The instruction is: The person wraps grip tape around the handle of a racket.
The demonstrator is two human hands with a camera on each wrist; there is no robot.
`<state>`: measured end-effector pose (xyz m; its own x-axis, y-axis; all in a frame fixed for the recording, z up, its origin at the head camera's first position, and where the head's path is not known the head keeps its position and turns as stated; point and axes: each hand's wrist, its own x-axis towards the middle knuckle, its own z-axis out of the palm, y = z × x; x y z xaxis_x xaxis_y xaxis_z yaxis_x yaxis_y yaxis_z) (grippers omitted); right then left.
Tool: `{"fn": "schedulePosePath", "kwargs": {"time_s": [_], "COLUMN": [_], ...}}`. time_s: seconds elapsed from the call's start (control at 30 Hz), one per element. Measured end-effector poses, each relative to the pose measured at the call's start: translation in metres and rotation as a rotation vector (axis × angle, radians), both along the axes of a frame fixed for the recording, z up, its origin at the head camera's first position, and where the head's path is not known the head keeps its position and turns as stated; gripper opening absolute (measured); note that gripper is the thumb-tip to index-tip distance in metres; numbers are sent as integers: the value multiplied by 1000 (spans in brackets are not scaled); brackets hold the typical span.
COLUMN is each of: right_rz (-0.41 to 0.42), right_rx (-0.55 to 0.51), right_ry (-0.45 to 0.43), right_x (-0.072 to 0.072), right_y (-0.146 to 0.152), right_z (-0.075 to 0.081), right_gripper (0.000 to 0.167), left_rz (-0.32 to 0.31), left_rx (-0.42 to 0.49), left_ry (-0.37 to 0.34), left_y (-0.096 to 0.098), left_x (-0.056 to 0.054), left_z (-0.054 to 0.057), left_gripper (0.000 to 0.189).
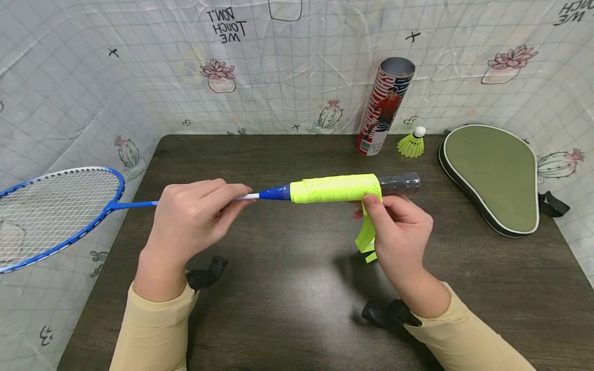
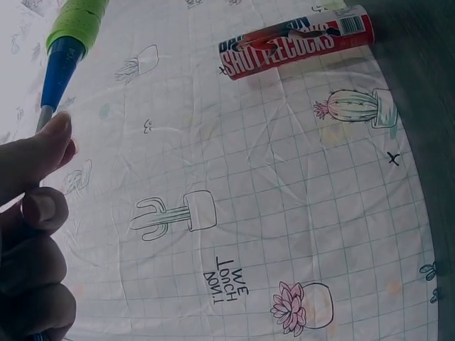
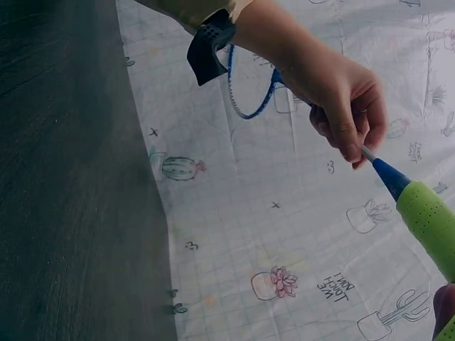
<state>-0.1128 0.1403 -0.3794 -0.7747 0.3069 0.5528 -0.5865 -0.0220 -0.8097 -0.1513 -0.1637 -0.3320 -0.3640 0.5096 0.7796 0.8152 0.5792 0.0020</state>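
A blue and white badminton racket (image 1: 121, 205) is held level above the table, its strung head to the left. My left hand (image 1: 197, 211) grips its shaft just left of the blue cone (image 1: 275, 192). Bright yellow-green grip tape (image 1: 334, 188) is wound over most of the handle, and the dark handle end (image 1: 403, 183) shows bare. With thumb and fingers, my right hand (image 1: 403, 232) pinches the tape at the last turn. A loose tape tail (image 1: 366, 234) hangs below. In the right wrist view the wrapped handle (image 3: 430, 220) runs to the lower right, my right hand mostly out of frame.
Behind the handle a shuttlecock tube (image 1: 386, 105) stands upright on the dark table (image 1: 287, 309). Beside it sits a yellow shuttlecock (image 1: 412, 143). An olive paddle-shaped case (image 1: 494, 178) lies at the right. A patterned cloth (image 1: 278, 67) hangs around the back and sides.
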Motion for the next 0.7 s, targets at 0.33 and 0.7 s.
{"fn": "schedulePosePath", "kwargs": {"time_s": [0.33, 0.7], "right_rz": [99, 34], "right_rx": [-57, -69], "right_ry": [48, 3], "right_x": [2, 0], "right_y": [-1, -2], "right_z": [1, 2], "right_gripper": [20, 25], "left_rz": [12, 68], "left_rx": [19, -2], "left_ry": [-4, 2], "left_y": [-2, 3], "left_x": [1, 0], "left_z": [3, -1], "left_gripper": [14, 20]}}
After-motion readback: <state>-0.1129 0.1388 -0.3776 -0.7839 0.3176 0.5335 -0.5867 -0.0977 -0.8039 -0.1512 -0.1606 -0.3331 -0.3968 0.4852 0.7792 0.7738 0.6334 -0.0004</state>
